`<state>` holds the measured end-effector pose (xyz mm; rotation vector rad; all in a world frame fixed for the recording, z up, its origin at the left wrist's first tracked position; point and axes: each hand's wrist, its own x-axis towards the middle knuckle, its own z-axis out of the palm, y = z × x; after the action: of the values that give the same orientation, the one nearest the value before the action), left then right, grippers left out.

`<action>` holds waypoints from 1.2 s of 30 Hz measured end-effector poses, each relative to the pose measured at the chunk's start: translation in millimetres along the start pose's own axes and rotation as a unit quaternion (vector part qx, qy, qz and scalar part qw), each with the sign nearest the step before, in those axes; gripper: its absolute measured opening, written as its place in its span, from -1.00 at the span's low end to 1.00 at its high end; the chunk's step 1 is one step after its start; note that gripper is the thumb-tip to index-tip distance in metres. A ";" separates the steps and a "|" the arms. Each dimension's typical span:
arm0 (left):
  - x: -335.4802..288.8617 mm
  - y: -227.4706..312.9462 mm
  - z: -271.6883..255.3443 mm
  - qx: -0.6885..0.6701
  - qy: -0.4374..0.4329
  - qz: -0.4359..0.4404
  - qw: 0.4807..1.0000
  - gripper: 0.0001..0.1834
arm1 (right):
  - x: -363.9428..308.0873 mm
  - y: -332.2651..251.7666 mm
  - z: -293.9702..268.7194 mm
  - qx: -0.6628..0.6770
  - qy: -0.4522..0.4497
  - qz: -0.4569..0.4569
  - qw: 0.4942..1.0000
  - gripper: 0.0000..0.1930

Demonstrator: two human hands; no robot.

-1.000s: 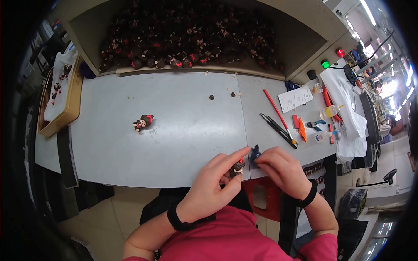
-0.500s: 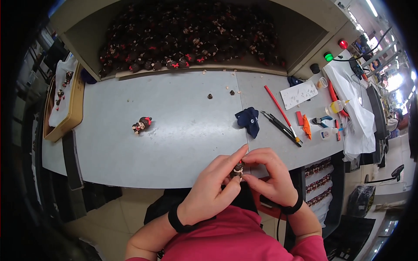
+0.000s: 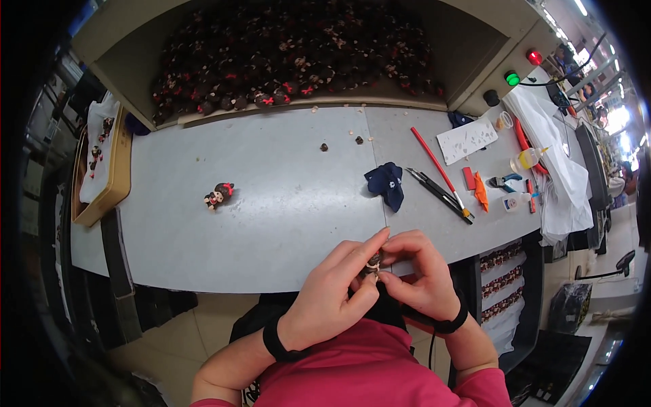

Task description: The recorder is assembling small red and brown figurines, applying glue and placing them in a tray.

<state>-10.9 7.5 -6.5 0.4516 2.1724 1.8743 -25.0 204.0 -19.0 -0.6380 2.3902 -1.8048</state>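
Observation:
Near the table's front edge I hold a small dark-brown figurine (image 3: pixel 373 262) between both hands. My left hand (image 3: pixel 333 285) is closed round it from the left, its fingers partly covering it. From the right, the thumb and fingers of my right hand (image 3: pixel 424 275) pinch at the same figurine. Only its dark head and a bit of pale trim show between the fingertips. Another figurine (image 3: pixel 219 195), brown with a pale face and a red bow, lies on the table to the left.
Behind the table, an open bin (image 3: pixel 468 98) holds a heap of dark figurine parts. On the right are a navy cloth (image 3: pixel 385 184), a red pencil-like brush (image 3: pixel 434 163), black-handled tools (image 3: pixel 441 195), pliers (image 3: pixel 505 182) and small bottles (image 3: pixel 525 160). A yellow tray (image 3: pixel 122 166) stands left.
The figurine has turned slightly between my fingertips, and both hands stay almost in place. The whole view has shifted a little.

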 end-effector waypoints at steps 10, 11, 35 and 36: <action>0.8 1.3 -1.3 -0.001 0.005 -0.010 1.000 -0.33 | -3.8 3.9 3.7 0.039 0.015 0.031 0.999 -0.56; 0.8 1.7 -1.1 -0.003 0.007 -0.010 1.000 -0.34 | -3.6 3.2 3.6 0.039 0.016 0.033 0.999 -0.56; 2.3 6.1 -4.2 -0.008 -0.009 -0.024 1.000 -0.35 | -5.9 6.2 4.9 0.061 0.031 0.046 0.997 -0.50; 2.3 6.3 -4.2 -0.006 -0.010 -0.024 1.000 -0.35 | -6.1 6.1 4.9 0.061 0.032 0.049 0.996 -0.50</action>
<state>-14.1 5.4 0.4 0.4104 2.1379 1.8490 -19.6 203.3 -27.3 -0.4497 2.2827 -1.9394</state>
